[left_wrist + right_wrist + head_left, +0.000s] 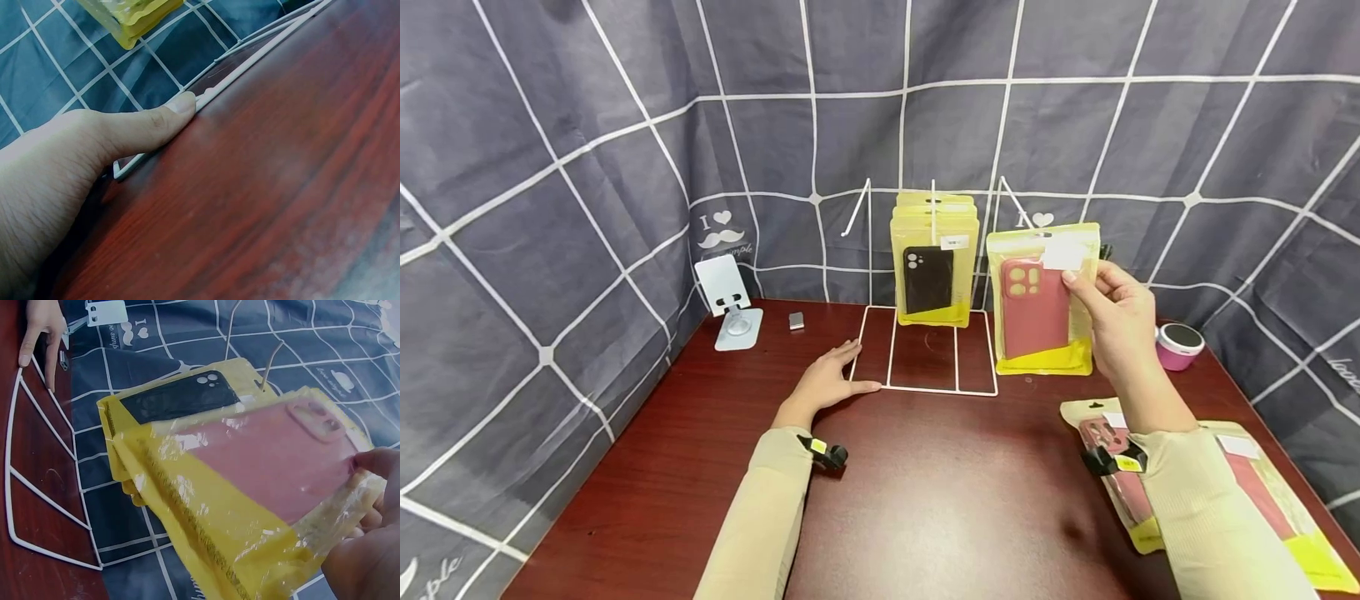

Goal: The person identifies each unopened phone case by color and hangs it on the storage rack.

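Note:
Between its thumb and fingers, my right hand (1123,321) pinches the right edge of a packaged pink phone case (1036,312). The clear-and-yellow bag is upright, its top by the tip of the rack's right hook; whether the hook passes through its hole I cannot tell. My left hand (827,379) rests at the front left of the white wire display rack (940,389), fingers extended, its thumb (150,128) lying along the base wire. On the rack's middle hook hang several yellow bags, the front one with a black phone case (928,279).
Two more bagged pink cases, one left (1112,462) and one right (1262,483), lie under and beside my right forearm. A pink-and-white round item (1178,346) stands behind. At the left are a white phone stand (737,327) and a small grey block (796,321). A checked curtain (760,125) backs the table.

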The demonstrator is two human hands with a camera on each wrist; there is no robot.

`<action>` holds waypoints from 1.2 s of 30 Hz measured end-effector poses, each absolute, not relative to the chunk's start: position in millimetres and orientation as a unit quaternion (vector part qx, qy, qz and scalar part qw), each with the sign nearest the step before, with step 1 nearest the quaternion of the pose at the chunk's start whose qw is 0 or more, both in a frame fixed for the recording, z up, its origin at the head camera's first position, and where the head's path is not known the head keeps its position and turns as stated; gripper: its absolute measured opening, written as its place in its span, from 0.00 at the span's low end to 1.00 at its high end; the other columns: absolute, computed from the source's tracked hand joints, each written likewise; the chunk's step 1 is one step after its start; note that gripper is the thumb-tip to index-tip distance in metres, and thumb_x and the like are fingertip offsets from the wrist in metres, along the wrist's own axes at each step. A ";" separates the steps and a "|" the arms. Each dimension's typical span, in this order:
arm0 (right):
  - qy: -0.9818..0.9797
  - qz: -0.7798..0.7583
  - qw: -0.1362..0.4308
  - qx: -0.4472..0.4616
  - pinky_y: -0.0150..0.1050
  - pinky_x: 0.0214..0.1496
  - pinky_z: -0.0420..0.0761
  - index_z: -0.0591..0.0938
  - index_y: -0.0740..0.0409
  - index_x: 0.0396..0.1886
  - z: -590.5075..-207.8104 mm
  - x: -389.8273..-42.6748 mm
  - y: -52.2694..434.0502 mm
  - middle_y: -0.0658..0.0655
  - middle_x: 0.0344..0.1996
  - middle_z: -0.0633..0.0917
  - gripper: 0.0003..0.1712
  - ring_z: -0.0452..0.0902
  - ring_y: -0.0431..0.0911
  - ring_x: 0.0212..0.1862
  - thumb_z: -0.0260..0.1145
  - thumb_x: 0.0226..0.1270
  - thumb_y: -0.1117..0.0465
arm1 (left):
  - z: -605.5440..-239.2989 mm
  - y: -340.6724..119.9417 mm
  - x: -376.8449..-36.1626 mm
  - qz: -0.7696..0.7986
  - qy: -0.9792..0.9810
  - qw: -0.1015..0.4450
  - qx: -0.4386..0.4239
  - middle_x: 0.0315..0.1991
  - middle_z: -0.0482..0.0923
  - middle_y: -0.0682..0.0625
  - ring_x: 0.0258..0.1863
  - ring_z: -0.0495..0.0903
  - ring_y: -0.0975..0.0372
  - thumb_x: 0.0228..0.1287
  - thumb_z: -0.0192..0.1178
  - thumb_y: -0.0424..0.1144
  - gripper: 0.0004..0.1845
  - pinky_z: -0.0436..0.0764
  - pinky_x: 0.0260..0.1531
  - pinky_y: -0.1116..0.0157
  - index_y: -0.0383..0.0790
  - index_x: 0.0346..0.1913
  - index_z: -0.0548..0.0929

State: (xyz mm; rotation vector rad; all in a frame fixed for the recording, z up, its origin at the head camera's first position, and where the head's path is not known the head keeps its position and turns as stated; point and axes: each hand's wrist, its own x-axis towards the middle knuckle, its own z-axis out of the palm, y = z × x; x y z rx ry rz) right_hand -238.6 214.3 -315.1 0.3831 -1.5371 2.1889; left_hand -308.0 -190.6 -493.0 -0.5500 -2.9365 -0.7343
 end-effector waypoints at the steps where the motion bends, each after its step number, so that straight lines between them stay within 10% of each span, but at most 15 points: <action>1: -0.551 0.793 0.219 0.140 0.31 0.33 0.85 0.84 0.72 0.46 -315.7 -238.2 214.6 0.57 0.31 0.89 0.13 0.85 0.44 0.31 0.72 0.64 0.70 | -492.6 -190.2 -308.1 -0.239 -0.954 0.032 -0.179 0.77 0.59 0.48 0.75 0.59 0.48 0.47 0.61 0.81 0.60 0.62 0.72 0.49 0.45 0.77 0.65; 26: -0.707 0.661 0.241 0.070 0.29 0.34 0.83 0.84 0.58 0.52 -317.9 -302.5 213.3 0.48 0.37 0.88 0.16 0.84 0.39 0.34 0.71 0.68 0.57 | -490.9 -191.9 -307.8 -0.243 -0.953 0.030 -0.178 0.77 0.59 0.49 0.76 0.59 0.49 0.48 0.62 0.79 0.59 0.60 0.72 0.50 0.45 0.77 0.65; 36: -0.780 0.568 0.261 0.033 0.26 0.41 0.79 0.81 0.61 0.59 -316.2 -332.2 206.7 0.60 0.50 0.86 0.23 0.82 0.35 0.44 0.66 0.72 0.52 | -494.1 -190.4 -308.4 -0.235 -0.956 0.024 -0.172 0.78 0.58 0.51 0.76 0.58 0.51 0.47 0.61 0.80 0.58 0.61 0.72 0.50 0.49 0.78 0.64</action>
